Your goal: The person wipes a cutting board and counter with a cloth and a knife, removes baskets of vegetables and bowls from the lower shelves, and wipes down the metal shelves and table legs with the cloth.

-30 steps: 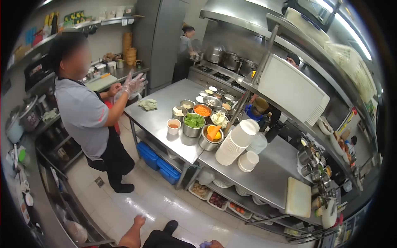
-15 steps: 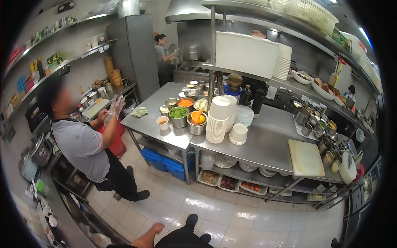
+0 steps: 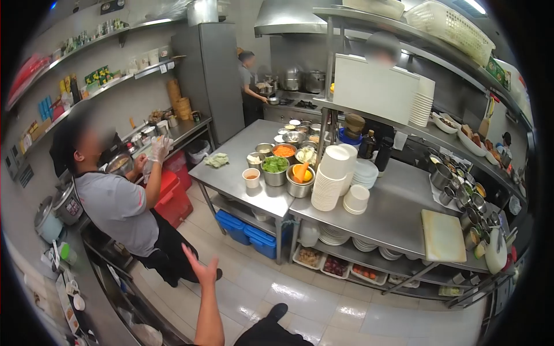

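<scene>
My left hand [image 3: 201,270] is raised out in front of me with fingers stretched and thumb apart, holding nothing. It hangs in the air over the floor, in front of the dark trousers of a co-worker [image 3: 118,202]. That person stands at the left, a clear plastic glove [image 3: 156,153] on one raised hand. My right hand is out of view. To the right of my hand is a steel worktable [image 3: 231,173] bearing a pot of green leaves [image 3: 275,170], a bowl of shredded carrot [image 3: 284,151] and a white tub with orange contents [image 3: 251,177].
Stacked white bowls [image 3: 328,187] and a cutting board [image 3: 443,236] sit on the worktable. Blue bins [image 3: 259,239] and vegetable trays [image 3: 336,266] are beneath it. A red cooler [image 3: 173,199] stands behind the co-worker. Another person [image 3: 249,86] works at the far stove.
My left hand has risen and reached forward, its fingers spreading. My view has shifted, so the table appears further right. The person at the stove now reaches toward a pan.
</scene>
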The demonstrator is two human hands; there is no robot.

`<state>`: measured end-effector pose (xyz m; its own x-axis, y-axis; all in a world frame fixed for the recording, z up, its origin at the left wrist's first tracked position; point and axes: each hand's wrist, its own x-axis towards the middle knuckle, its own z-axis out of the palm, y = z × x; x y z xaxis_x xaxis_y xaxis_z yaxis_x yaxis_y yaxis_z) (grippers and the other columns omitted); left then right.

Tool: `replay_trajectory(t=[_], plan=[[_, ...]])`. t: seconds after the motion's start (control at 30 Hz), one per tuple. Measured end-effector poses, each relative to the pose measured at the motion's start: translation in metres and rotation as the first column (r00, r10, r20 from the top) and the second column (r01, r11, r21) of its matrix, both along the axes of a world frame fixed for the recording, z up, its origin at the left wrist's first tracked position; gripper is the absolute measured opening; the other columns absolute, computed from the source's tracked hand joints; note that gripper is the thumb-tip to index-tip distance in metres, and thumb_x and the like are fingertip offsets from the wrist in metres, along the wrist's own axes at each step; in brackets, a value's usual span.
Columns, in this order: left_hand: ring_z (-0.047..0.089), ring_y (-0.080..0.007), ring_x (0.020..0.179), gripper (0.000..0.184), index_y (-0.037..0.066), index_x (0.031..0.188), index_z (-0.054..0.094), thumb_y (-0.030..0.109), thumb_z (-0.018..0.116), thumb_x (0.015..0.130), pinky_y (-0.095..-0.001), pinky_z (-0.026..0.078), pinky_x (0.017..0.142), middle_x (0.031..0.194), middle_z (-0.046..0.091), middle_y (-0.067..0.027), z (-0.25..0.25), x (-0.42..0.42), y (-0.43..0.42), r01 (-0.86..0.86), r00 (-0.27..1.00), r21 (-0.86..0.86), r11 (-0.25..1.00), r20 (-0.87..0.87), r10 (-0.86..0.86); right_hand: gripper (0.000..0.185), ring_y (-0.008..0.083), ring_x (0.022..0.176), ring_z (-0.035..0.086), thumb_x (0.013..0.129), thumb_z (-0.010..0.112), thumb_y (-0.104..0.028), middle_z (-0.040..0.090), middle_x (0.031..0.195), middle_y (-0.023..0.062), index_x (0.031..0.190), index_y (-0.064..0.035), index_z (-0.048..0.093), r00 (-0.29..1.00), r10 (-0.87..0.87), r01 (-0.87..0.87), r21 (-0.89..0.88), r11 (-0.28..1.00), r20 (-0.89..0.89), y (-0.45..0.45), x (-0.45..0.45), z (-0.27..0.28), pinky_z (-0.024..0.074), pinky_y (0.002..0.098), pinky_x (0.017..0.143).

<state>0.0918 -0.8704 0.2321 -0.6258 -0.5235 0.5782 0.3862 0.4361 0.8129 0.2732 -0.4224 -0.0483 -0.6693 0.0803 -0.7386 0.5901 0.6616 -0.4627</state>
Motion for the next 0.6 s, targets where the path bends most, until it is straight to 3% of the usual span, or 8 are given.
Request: replay_trajectory(t=[0.13,0.2,0.23,0.3,0.33,0.4,0.53,0.6], plan=[[0.016,-0.0350,0.139,0.098,0.005,0.147,0.005,0.053,0.059,0.082,-0.0495,0.014,0.110,0.153,0.011,-0.0145,0.125,-0.100,0.002,-0.104,0.862,-0.047,0.994,-0.503,0.066,0.057,0.0335,0.091,0.062,0.070,0.064,-0.043,0.062,0.092,0.0262,0.097,0.0076,0.062,0.999,-0.008,0.008,-0.011,1.000,-0.032,-0.016,-0.033,0.006,0.0490,0.0398,0.080],[0.013,-0.0354,0.140,0.089,0.008,0.148,0.004,0.060,0.045,0.088,-0.0521,0.012,0.110,0.154,0.008,-0.0129,0.159,-0.144,0.011,0.015,0.833,0.144,0.989,-0.550,0.067,0.058,0.0343,0.092,0.062,0.071,0.063,-0.044,0.062,0.092,0.0271,0.096,0.0082,0.062,0.999,-0.019,0.019,-0.010,1.000,-0.046,-0.019,-0.047,0.009,0.0487,0.0403,0.080],[0.011,-0.0354,0.140,0.086,0.011,0.149,0.004,0.060,0.042,0.089,-0.0545,0.011,0.109,0.154,0.006,-0.0129,0.175,-0.163,0.019,0.198,0.822,0.320,0.926,-0.570,0.021,0.058,0.0347,0.092,0.062,0.072,0.062,-0.044,0.062,0.092,0.0275,0.096,0.0085,0.062,0.998,-0.025,0.025,-0.011,1.000,-0.051,-0.020,-0.055,0.009,0.0486,0.0405,0.080],[0.005,-0.0367,0.141,0.084,0.020,0.149,0.003,0.064,0.040,0.088,-0.0631,0.008,0.106,0.155,-0.003,-0.0126,0.199,-0.204,0.027,0.480,0.809,0.619,0.621,-0.586,-0.042,0.058,0.0355,0.092,0.062,0.073,0.061,-0.044,0.062,0.091,0.0283,0.095,0.0090,0.062,0.997,-0.045,0.045,-0.005,0.999,-0.059,-0.021,-0.066,0.015,0.0484,0.0410,0.081],[0.002,-0.0391,0.141,0.090,0.023,0.149,0.002,0.067,0.045,0.083,-0.0664,0.008,0.104,0.154,-0.007,-0.0121,0.213,-0.219,0.032,0.565,0.809,0.732,0.381,-0.582,-0.081,0.058,0.0359,0.092,0.062,0.073,0.061,-0.045,0.061,0.091,0.0288,0.095,0.0093,0.062,0.997,-0.054,0.054,-0.001,0.999,-0.061,-0.020,-0.071,0.016,0.0482,0.0412,0.081],[-0.001,-0.0411,0.140,0.096,0.023,0.149,0.002,0.069,0.049,0.078,-0.0678,0.007,0.104,0.154,-0.010,-0.0130,0.224,-0.253,0.037,0.628,0.759,0.776,-0.054,-0.627,-0.174,0.059,0.0368,0.093,0.061,0.074,0.060,-0.045,0.061,0.091,0.0296,0.095,0.0099,0.062,0.995,-0.080,0.081,0.010,0.997,-0.063,-0.018,-0.078,0.018,0.0480,0.0417,0.081],[0.005,-0.0417,0.140,0.096,0.021,0.148,0.006,0.069,0.050,0.078,-0.0675,0.011,0.104,0.154,-0.002,-0.0158,0.227,-0.298,0.054,0.616,0.749,0.781,-0.106,-0.622,-0.231,0.060,0.0384,0.093,0.061,0.076,0.058,-0.046,0.060,0.091,0.0313,0.093,0.0111,0.062,0.988,-0.145,0.148,0.038,0.988,-0.059,-0.011,-0.083,0.019,0.0475,0.0426,0.081],[0.017,-0.0416,0.136,0.091,0.017,0.147,0.013,0.067,0.048,0.080,-0.0652,0.017,0.104,0.151,0.009,-0.0180,0.215,-0.311,0.056,0.763,0.608,0.645,-0.037,-0.737,-0.294,0.060,0.0392,0.093,0.061,0.077,0.057,-0.046,0.060,0.091,0.0322,0.093,0.0117,0.062,0.982,-0.182,0.185,0.055,0.981,-0.052,-0.009,-0.081,0.019,0.0473,0.0431,0.082]])
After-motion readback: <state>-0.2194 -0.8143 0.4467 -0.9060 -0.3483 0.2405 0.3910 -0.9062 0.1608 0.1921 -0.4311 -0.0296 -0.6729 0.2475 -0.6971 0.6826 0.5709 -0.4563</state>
